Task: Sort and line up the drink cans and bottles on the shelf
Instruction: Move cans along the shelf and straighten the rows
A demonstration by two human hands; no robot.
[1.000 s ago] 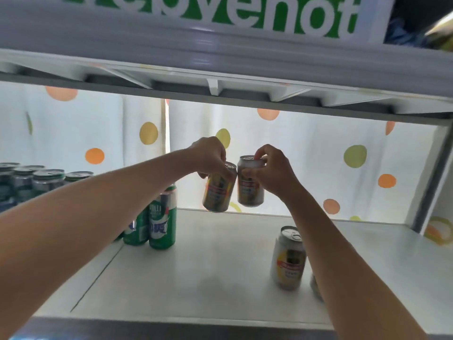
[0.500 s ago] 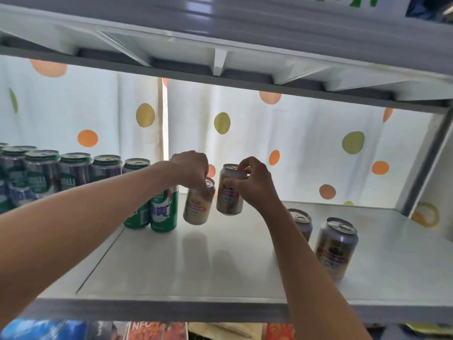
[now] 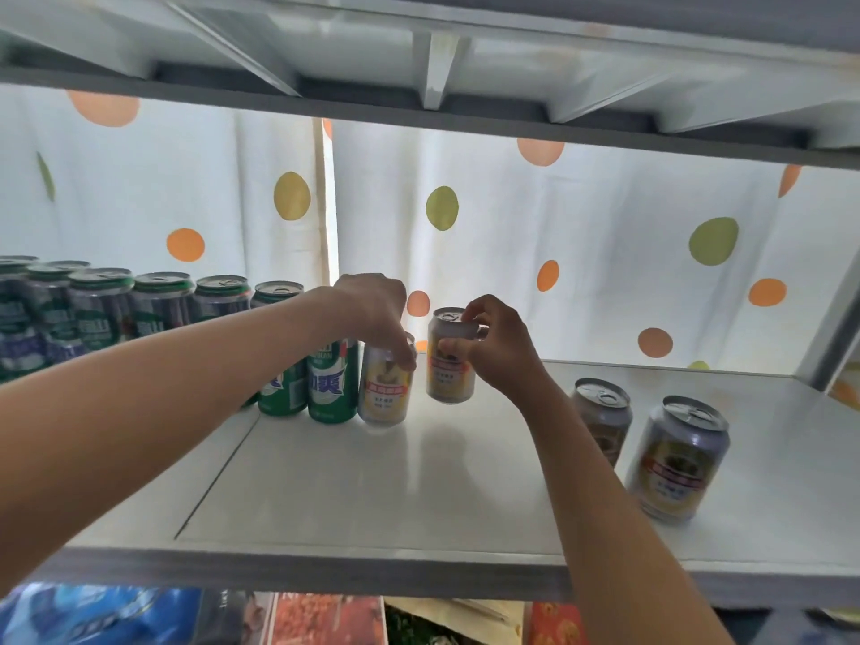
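My left hand [image 3: 374,309] grips the top of a silver and yellow can [image 3: 385,393] that stands on the white shelf [image 3: 372,495], right beside two green cans [image 3: 332,384]. My right hand [image 3: 495,346] pinches the rim of a second silver and yellow can [image 3: 449,372], which stands on the shelf a little right of the first. A row of green cans [image 3: 158,302] runs along the left behind my forearm. Two more silver and yellow cans [image 3: 677,458] stand at the right, one [image 3: 602,418] partly behind my right arm.
The upper shelf's underside [image 3: 433,53] hangs low overhead. A dotted white curtain [image 3: 581,253] closes the back. A grey post [image 3: 837,332] bounds the right end. Colourful packages [image 3: 325,616] lie below the shelf's front edge [image 3: 325,570].
Both hands came down with their cans from mid-air to shelf level. The left can moved from tilted to upright beside the green cans. The view dropped lower.
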